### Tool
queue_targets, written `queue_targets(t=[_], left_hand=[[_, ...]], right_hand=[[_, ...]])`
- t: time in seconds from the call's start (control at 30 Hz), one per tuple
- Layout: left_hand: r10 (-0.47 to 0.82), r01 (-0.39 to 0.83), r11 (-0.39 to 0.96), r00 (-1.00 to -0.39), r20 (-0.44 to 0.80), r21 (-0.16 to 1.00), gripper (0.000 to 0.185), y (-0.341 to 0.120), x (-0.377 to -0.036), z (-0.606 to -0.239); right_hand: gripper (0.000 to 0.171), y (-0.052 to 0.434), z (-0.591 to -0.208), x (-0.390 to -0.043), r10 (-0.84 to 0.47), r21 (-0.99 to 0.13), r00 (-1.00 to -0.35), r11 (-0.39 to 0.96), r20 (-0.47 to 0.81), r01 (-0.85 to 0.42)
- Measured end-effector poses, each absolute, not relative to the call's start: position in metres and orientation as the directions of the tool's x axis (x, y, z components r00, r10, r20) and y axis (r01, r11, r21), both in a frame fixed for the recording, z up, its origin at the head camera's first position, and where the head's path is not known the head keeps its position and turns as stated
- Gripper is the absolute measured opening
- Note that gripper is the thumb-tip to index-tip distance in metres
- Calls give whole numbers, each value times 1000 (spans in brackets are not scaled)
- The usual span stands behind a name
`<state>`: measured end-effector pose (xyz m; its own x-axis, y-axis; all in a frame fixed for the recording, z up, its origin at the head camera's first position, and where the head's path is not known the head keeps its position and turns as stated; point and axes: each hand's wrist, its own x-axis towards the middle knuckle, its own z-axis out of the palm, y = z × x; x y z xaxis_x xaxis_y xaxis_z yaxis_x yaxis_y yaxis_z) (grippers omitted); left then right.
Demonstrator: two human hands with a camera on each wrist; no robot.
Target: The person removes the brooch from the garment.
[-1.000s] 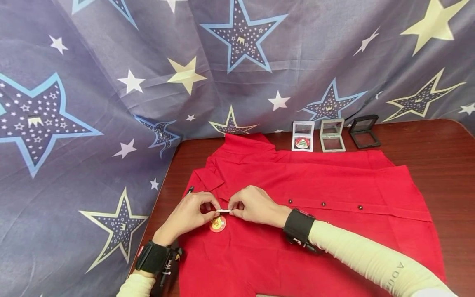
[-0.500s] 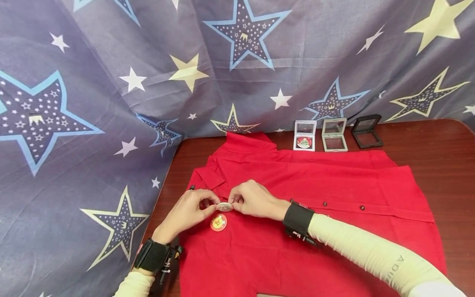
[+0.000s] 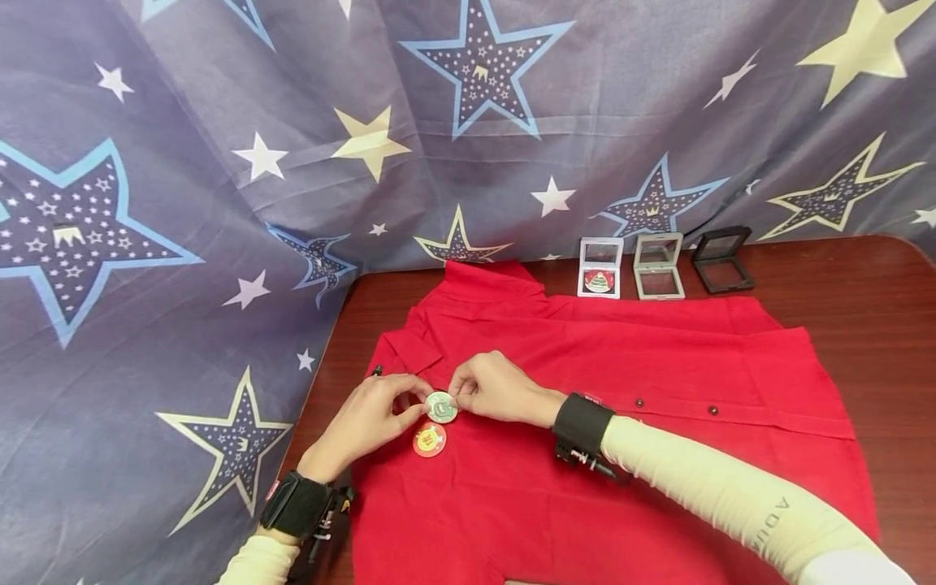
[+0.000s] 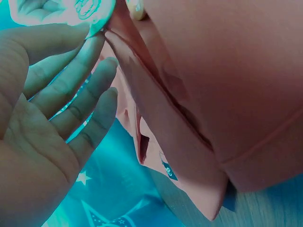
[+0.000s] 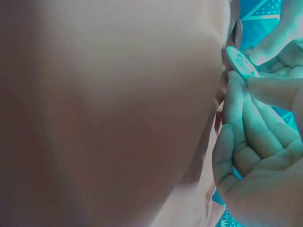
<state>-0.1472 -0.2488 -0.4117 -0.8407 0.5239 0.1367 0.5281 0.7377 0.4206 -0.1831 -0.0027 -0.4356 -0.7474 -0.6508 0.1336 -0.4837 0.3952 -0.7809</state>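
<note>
Pinching green badge (image 3: pixel 442 406) w/ both hands, red shirt (image 3: pixel 658 366)

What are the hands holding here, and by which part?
Both hands, left hand and right hand, pinch a green round badge by its opposite edges.

We wear cream long sleeves (image 3: pixel 731 508), the right one printed with small grey letters, and a black wrist strap (image 3: pixel 582 425) carrying a small device on each arm.
</note>
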Motion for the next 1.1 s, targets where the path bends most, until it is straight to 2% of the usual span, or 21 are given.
queue_targets(t=[0.23, 0.47, 0.73, 1.1], left_hand=[[521, 522, 743, -844, 128, 419, 21, -251, -147, -413], [525, 527, 743, -841, 130, 412, 26, -253, -148, -416], [529, 507, 761, -846, 66, 404, 27, -253, -149, -420], [548, 525, 752, -834, 65, 397, 26, -255, -152, -423]], right_hand=[[10, -5, -434, -181, -620, -813, -781, 412, 81, -412], [6, -7, -437, -180, -595, -875, -804, 397, -15, -278], [5, -10, -436, -178, -568, -899, -815, 409, -117, -155], [7, -12, -435, -174, -587, -909, -795, 398, -153, -120]])
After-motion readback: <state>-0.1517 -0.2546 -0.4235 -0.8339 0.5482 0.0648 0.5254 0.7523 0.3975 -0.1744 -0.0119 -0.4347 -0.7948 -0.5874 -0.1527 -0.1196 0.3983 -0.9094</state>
